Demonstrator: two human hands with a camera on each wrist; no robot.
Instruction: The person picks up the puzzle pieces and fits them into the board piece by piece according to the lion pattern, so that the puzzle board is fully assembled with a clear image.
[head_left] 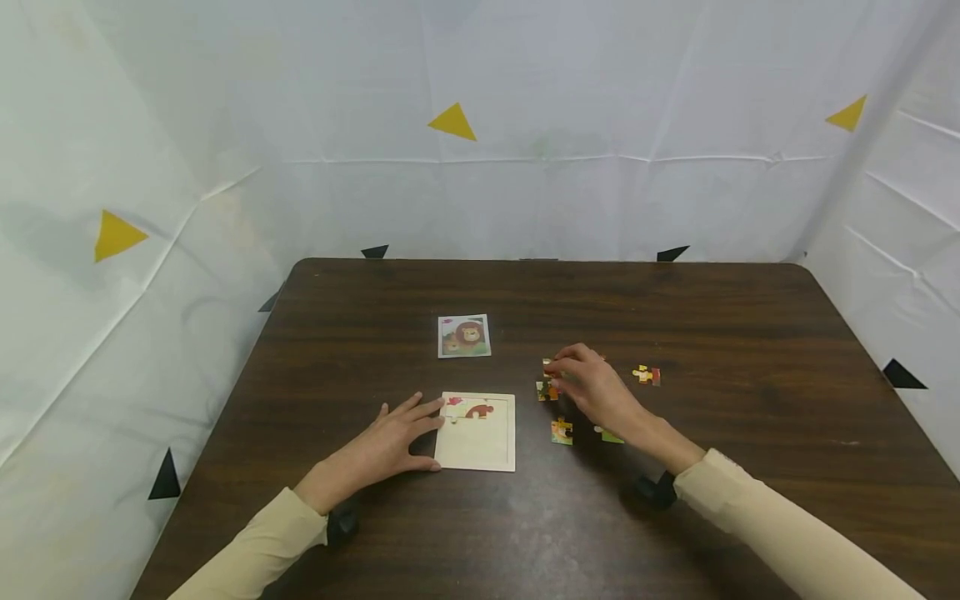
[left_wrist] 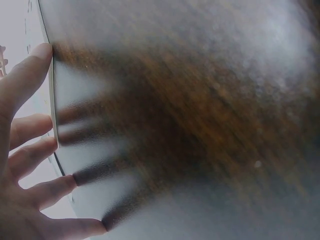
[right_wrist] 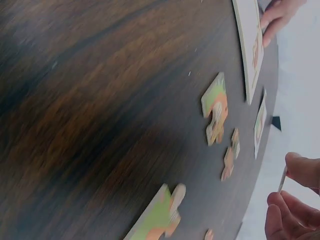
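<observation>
At the left edge of a pale square puzzle board [head_left: 476, 446], my left hand [head_left: 393, 437] lies with its fingers spread, thumb and fingertips touching the rim. A strip of joined pieces [head_left: 478, 409] with red and pink print fills the board's upper left part. My right hand [head_left: 596, 387] is above the table, right of the board. In the right wrist view it pinches a thin puzzle piece [right_wrist: 283, 179] edge-on between thumb and fingers; the print on it cannot be seen. Just below that hand lies a puzzle piece [head_left: 546, 391] with dark and orange print.
Loose puzzle pieces lie around the right hand: a yellow-orange one [head_left: 562, 431], a green one [head_left: 611, 436] partly hidden by the wrist, and a yellow-red one [head_left: 647, 375]. A lion picture card [head_left: 463, 337] lies behind the board. White sheeting [head_left: 540, 208] surrounds the dark wooden table [head_left: 750, 375].
</observation>
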